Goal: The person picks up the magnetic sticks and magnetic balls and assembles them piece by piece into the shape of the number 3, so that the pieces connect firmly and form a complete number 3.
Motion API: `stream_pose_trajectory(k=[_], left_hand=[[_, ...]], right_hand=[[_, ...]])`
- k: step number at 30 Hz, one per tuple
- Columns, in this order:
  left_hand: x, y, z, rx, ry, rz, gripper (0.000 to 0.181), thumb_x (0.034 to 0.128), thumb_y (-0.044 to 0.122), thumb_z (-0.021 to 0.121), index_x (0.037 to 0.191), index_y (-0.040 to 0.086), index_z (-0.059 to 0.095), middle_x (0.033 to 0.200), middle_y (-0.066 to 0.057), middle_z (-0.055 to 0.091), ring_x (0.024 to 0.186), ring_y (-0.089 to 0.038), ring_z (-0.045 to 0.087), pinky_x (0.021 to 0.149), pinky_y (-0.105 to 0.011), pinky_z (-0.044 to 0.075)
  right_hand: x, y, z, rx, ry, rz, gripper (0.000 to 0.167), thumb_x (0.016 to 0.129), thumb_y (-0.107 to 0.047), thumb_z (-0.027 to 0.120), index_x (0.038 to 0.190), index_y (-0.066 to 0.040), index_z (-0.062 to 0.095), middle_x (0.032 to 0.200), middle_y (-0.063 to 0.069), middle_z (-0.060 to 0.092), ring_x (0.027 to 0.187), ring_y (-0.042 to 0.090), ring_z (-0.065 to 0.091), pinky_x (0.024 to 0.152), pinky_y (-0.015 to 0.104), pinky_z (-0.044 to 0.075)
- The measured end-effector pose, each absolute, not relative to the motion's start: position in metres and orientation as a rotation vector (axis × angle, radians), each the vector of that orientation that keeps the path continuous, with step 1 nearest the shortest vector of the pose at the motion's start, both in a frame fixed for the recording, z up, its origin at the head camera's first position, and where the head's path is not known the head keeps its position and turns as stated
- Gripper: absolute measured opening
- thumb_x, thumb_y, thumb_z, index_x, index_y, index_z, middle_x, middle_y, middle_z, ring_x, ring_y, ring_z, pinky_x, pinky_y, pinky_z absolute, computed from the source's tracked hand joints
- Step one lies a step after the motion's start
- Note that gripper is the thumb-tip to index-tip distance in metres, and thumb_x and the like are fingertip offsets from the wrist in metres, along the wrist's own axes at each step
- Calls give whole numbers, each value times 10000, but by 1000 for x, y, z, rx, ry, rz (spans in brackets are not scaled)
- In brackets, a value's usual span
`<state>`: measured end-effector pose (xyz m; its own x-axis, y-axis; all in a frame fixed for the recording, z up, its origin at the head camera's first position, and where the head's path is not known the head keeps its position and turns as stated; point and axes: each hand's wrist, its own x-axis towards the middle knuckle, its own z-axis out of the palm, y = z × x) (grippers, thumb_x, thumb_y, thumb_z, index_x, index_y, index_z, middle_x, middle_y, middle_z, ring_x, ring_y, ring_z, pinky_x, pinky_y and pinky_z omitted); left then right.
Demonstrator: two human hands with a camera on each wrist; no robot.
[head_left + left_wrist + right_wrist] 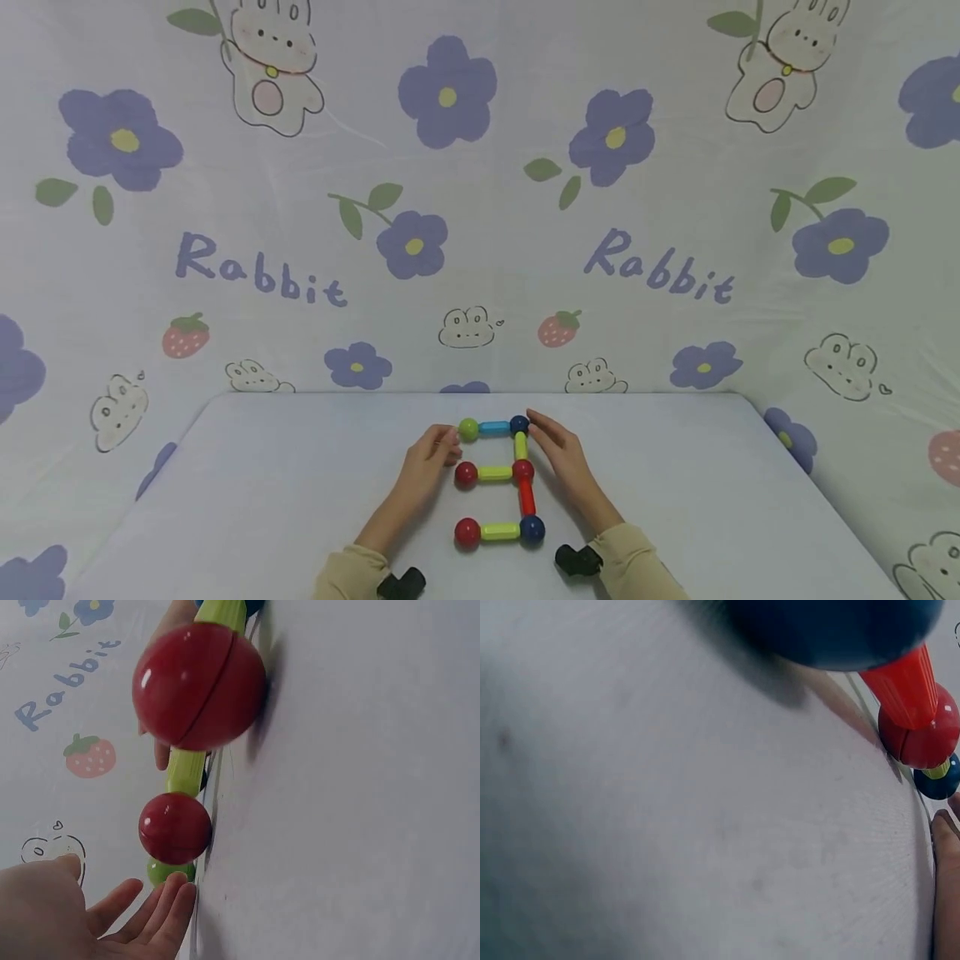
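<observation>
A figure of coloured balls and rods, shaped like a 3, lies on the white table (300, 483). Along its top, a light blue rod (494, 428) joins a green ball (468, 430) to a dark blue ball (519, 426). Yellow-green rods (495, 473) and a red rod (527, 498) link the red balls (467, 474) and the lower dark blue ball (532, 530). My left hand (429, 462) is beside the green ball, its fingers loosely extended and holding nothing. On the other side my right hand (564, 458) stretches its fingers at the upper dark blue ball; contact is unclear.
Behind the table hangs a white cloth (495, 192) printed with purple flowers, rabbits and strawberries. Each wrist carries a small black device, one at the left sleeve (348, 575) and one at the right sleeve (637, 562).
</observation>
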<state>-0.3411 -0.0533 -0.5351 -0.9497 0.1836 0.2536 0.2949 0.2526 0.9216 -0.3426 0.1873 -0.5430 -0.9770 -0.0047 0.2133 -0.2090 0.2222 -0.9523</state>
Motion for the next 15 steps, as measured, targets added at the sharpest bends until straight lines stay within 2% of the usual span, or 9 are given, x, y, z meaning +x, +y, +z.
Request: stream_pose_trajectory(k=[5, 9, 12, 15], left_hand=[[-348, -60, -534, -462, -2408, -1791, 386, 954, 337, 405, 1106, 1, 517, 913, -164, 605, 841, -272, 601, 742, -313, 488], [-356, -69, -531, -421, -2481, -1698, 418, 948, 384, 391, 1131, 28, 511, 956, -145, 600, 874, -231, 587, 751, -309, 481], [-362, -77, -528, -402, -2542, -1577, 437, 944, 394, 399, 1169, 36, 509, 1027, -133, 585, 917, -224, 570, 768, -345, 469], [-367, -86, -523, -409, -2617, -1434, 474, 937, 393, 420, 1227, 24, 488, 1142, -147, 536, 1010, -261, 527, 839, -402, 425]], right_hand=[[-343, 191, -542, 235, -2359, 1823, 436, 917, -379, 477, 1298, -168, 476, 1291, -52, 464, 1189, 107, 387, 965, 365, 319], [-345, 197, -539, 257, -2413, 1825, 463, 921, -381, 468, 1321, -149, 448, 1316, -17, 442, 1192, 136, 391, 961, 384, 321], [-347, 205, -537, 301, -2416, 1835, 450, 929, -335, 473, 1325, -126, 433, 1331, 48, 426, 1189, 185, 405, 946, 395, 340], [-352, 216, -531, 335, -2427, 1740, 432, 930, -280, 488, 1312, -84, 438, 1324, 104, 428, 1184, 249, 413, 937, 416, 347]])
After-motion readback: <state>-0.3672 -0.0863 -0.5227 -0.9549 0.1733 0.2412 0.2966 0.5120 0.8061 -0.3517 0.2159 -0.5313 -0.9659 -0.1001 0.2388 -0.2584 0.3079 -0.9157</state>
